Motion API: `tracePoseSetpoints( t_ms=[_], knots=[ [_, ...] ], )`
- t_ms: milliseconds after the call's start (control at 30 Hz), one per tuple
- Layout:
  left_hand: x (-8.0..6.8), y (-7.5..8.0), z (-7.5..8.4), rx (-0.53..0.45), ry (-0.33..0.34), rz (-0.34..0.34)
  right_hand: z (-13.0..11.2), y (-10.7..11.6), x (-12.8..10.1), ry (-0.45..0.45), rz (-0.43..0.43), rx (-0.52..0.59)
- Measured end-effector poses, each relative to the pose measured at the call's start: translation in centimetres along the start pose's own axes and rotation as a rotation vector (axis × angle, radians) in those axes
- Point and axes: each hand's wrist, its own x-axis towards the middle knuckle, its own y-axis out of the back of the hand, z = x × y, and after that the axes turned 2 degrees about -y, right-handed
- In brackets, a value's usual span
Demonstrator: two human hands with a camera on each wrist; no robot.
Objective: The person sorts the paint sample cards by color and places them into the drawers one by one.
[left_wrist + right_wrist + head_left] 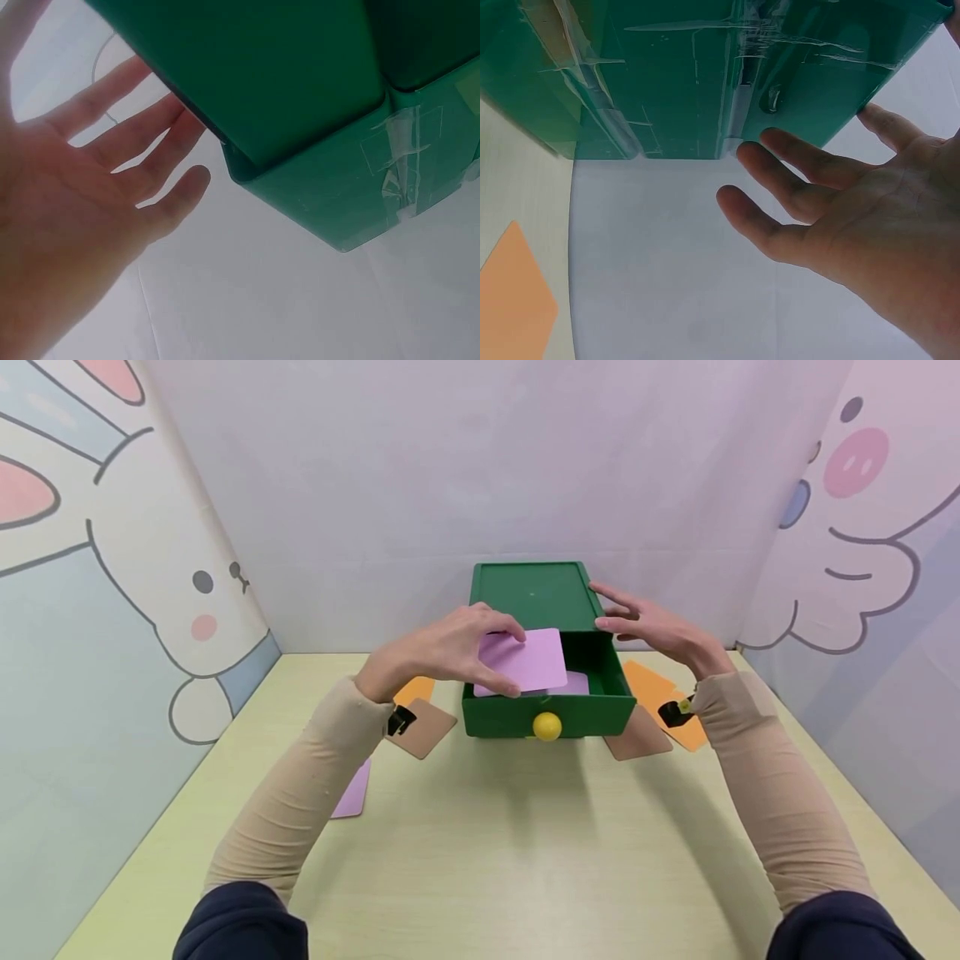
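Green box (531, 596), landmark of the set: drawer (502, 718) pulled out towards the person, a yellow knob (547, 727) on its front, strips of clear tape (405, 154) on the body. Left hand (461, 647): reaching in from the box's left, poised above the drawer, gripping a lilac card (538, 662) between thumb and index finger; that card lies over the drawer opening, tilted. In the left wrist view the remaining fingers spread loosely, their tips partly hidden by the box. Right hand (651, 625): at the box's right side, holding no card, index finger and thumb touching the edge of the top, other fingers relaxed and loosely bent beside the wall. Both forearms in beige sleeves (318, 760), navy cuffs (243, 922) nearer the person. Inside the drawer: a second lilac card (574, 683), partly covered. Left of the box: an orange card (417, 690) and a brown card (422, 729); farther left and forward, a third lilac card (352, 792), half hidden by the sleeve. Right of the box: orange cards (647, 682) and another brown card (637, 739). Surface: pale yellow-green table (487, 877), under and before the box. Room: plain whitish backdrop (450, 468) behind the box; a cartoon rabbit (157, 560) on its left, a pink-snouted figure (857, 464) on its right.
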Motion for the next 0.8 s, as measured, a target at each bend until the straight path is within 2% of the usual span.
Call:
tracePoseSetpoints(
  t_ms=[133, 267, 367, 500, 600, 700, 800],
  knots=[
    [-0.3, 0.0, -0.1, -0.009, -0.021, 0.005, 0.0, 0.1, 0.0, 0.008, -0.005, 0.011],
    [-1.2, 0.0, -0.7, -0.050, -0.025, 0.063, 0.0, 0.0, -0.1, 0.018, -0.012, 0.018],
    [-2.7, -0.2, -1.5, -0.077, 0.036, 0.142, 0.0, 0.1, -0.1, 0.019, -0.015, 0.018],
    [-5.6, -1.1, -3.2, -0.075, 0.179, 0.240, 0.1, 0.1, -0.1, 0.019, -0.018, 0.022],
    [-8.4, -2.0, -4.8, -0.063, 0.264, 0.274, 0.1, 0.1, 0.0, 0.020, -0.014, 0.025],
    [-11.3, -2.9, -6.5, -0.054, 0.309, 0.249, 0.1, 0.0, 0.0, 0.018, -0.008, 0.023],
    [-14.2, -4.1, -8.1, -0.043, 0.316, 0.166, 0.2, 0.0, 0.0, 0.014, -0.009, 0.020]
  ],
)
